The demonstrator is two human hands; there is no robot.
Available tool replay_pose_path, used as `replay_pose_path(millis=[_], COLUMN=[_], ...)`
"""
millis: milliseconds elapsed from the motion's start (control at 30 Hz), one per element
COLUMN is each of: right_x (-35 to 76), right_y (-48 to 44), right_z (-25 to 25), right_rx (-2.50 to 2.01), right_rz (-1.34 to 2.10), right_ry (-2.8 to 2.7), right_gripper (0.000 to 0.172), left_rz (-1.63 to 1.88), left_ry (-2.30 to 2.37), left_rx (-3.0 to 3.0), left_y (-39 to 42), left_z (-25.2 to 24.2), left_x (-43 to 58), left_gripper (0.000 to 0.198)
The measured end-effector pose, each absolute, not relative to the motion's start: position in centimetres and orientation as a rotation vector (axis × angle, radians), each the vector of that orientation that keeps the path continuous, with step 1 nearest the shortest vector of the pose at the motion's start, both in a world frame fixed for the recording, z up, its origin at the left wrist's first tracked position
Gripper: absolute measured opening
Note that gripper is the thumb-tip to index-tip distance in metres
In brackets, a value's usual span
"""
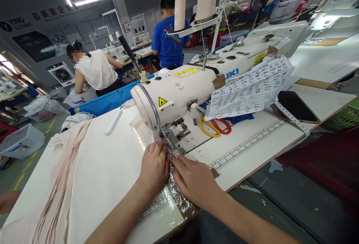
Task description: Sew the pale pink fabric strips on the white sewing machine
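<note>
While both bare hands rested close together at the front of a white sewing machine (174, 90), the left hand (155, 166) was curled, fingers bunched, and the right hand (193, 178) pointed its forefinger toward them; whether either pinched anything could not be told. A pale piece of material (142, 130) lay just beside the needle area, partly covered by the machine's head. Work seemed under way, not finished, though how much remained was unclear; gathered pale pink cloth (60, 184) lay along the left of the table (244, 158), whether done or waiting. To the right lay scissors (209, 128) with yellow and red loops; a handwritten sheet (249, 87) blocked part of the machine. Farther off, people in white (97, 72) and blue (169, 43) tops faced other tables.
</note>
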State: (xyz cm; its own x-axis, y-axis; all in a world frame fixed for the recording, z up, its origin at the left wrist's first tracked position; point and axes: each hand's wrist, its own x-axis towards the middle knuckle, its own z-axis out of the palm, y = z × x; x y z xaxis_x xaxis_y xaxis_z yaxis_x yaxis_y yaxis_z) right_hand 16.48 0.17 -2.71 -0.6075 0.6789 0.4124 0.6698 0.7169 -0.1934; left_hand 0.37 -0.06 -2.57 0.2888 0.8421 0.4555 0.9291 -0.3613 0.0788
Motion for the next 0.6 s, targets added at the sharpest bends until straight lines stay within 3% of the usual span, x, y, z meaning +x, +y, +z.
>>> replay_pose_path(millis=[400,600], right_x=[15.4,14.9], right_y=[-0.4,-0.3], right_z=[-0.5,-0.3], right_rx=[-1.257,-1.316], right_rz=[-0.045,-0.058], right_ry=[-2.649,-2.635], right_gripper=[0.030,0.040], left_rz=[-0.669,-0.724], left_ry=[-1.655,-1.611], left_rx=[-2.365,-2.364], left_y=[0.6,1.2], left_z=[-2.7,-2.9], left_x=[-0.2,-1.0], left_gripper=[0.036,0.034])
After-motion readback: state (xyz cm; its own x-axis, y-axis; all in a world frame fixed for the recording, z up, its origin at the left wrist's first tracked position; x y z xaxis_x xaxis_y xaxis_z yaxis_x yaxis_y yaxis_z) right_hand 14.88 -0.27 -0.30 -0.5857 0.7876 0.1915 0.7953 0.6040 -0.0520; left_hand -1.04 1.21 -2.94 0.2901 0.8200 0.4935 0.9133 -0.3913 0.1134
